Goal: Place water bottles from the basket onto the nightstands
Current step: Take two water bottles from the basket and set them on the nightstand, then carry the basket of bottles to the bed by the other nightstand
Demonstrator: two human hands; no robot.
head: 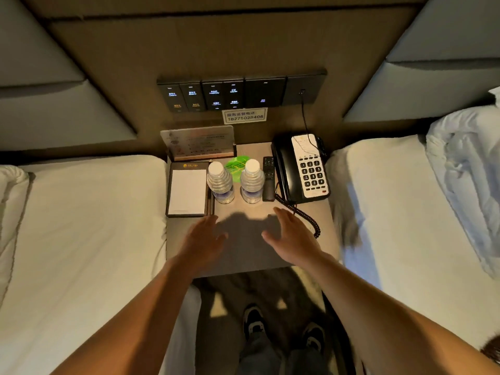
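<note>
Two clear water bottles with white caps stand upright side by side on the grey nightstand (243,255): the left bottle (219,182) beside a notepad, the right bottle (252,181) beside a remote. My left hand (201,239) hovers over the nightstand's front half, fingers apart, holding nothing. My right hand (290,235) mirrors it on the right, also spread and without anything in it. Both hands are a short way in front of the bottles, not touching them. No basket is in view.
A notepad in a black holder (187,192), a card stand (198,143), a green round card (236,166), a black remote (268,182) and a black phone (301,169) with coiled cord share the nightstand. White beds flank it left and right. A switch panel (240,94) is on the wall.
</note>
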